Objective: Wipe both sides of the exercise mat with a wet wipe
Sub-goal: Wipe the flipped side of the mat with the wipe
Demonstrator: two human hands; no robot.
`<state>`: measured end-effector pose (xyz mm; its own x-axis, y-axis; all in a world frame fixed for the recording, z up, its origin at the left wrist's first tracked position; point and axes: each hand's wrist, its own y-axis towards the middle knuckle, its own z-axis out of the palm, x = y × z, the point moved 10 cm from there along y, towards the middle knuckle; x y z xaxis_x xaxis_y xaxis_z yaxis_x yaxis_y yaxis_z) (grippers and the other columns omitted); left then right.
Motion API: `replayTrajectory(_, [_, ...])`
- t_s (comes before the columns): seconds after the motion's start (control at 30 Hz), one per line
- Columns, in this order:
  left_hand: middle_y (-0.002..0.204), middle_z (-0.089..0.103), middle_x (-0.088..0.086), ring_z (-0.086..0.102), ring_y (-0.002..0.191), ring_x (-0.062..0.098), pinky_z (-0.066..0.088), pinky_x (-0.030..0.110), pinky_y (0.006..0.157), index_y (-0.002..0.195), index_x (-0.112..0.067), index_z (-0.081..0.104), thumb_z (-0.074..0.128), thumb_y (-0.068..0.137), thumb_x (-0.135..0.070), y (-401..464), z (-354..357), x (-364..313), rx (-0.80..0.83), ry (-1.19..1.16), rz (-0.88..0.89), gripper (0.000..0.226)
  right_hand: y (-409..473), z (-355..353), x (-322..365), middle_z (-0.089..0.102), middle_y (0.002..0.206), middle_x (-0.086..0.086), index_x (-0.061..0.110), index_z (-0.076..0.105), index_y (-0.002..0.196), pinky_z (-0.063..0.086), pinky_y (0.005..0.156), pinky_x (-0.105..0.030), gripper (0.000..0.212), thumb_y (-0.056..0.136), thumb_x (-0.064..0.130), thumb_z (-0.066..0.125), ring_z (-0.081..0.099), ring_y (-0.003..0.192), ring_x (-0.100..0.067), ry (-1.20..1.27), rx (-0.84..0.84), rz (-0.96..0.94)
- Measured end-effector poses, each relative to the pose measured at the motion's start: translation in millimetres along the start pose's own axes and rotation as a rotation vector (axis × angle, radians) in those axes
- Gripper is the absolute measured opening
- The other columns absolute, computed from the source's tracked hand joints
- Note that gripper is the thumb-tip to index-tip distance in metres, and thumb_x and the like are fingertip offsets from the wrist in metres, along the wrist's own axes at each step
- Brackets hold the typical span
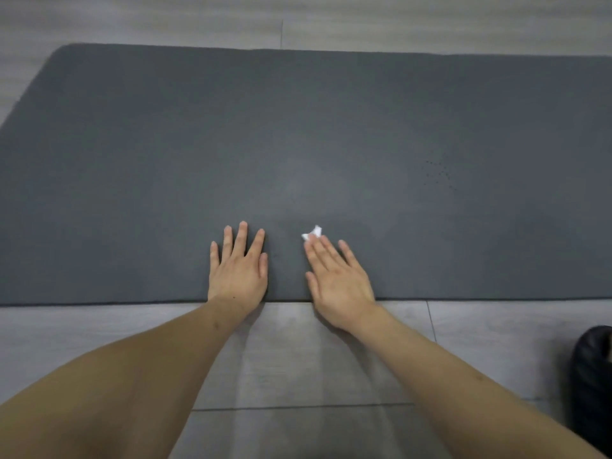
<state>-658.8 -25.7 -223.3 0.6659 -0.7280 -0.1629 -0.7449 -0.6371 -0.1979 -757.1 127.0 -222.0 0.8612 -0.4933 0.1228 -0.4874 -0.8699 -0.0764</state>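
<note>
Dark grey exercise mat [331, 134] lies flat on the grey tiled floor [298, 359], running left to right. My left hand [238, 270] is flat on the mat's near edge, fingers spread. My right hand [337, 279] is just beside it, fingers straight, pressing a white wet wipe [313, 232] down; the wipe pokes out beyond my fingertips. A black object [592, 376] sits at the near right edge, unclear.

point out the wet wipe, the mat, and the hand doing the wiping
wet wipe [312, 232], head view: white crumpled bit beyond the fingertips
exercise mat [298, 127], head view: bare grey surface
right hand [337, 279], head view: back of the hand
</note>
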Motion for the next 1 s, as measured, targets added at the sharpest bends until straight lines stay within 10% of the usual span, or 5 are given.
replayTrajectory(0.2, [0.173,0.001,-0.001,-0.006,0.159,0.027,0.0,0.051,0.128,0.164,-0.028,0.018,0.021,0.109,-0.039,5,0,-5,-0.016,-0.017,-0.005,0.056,-31,-26,-114,0.03,0.165,0.014,0.025,0.031,0.16,0.025,0.114,-0.04,0.06,0.103,0.041,0.024,0.029,0.149,-0.017,0.01,-0.043,0.274])
replayTrajectory(0.5, [0.173,0.001,-0.001,-0.007,0.159,0.025,0.0,0.051,0.128,0.162,-0.025,0.024,0.024,0.109,-0.037,26,-2,-66,-0.037,-0.05,0.097,0.054,-25,-45,-133,0.055,0.125,0.006,0.026,0.041,0.147,0.035,0.099,-0.035,0.052,0.095,0.02,0.049,0.04,0.127,-0.017,0.299,-0.051,0.153])
replayTrajectory(0.7, [0.173,0.008,0.0,-0.002,0.159,0.024,0.001,0.049,0.128,0.158,-0.025,0.033,0.028,0.108,-0.033,31,1,-117,-0.071,-0.11,0.224,0.051,-40,-41,-147,0.042,0.153,0.018,0.031,0.049,0.146,0.033,0.096,-0.029,0.051,0.096,0.042,0.047,0.037,0.136,-0.011,0.183,-0.032,0.058])
replayTrajectory(1.0, [0.158,0.04,0.002,0.019,0.156,0.024,0.008,0.046,0.128,0.138,-0.025,0.057,0.041,0.106,-0.034,36,6,-169,-0.094,-0.202,0.34,0.037,-40,-50,-172,0.061,0.131,0.005,0.018,0.067,0.126,0.045,0.099,-0.036,0.032,0.097,0.019,0.053,0.055,0.119,-0.02,0.468,-0.309,0.249])
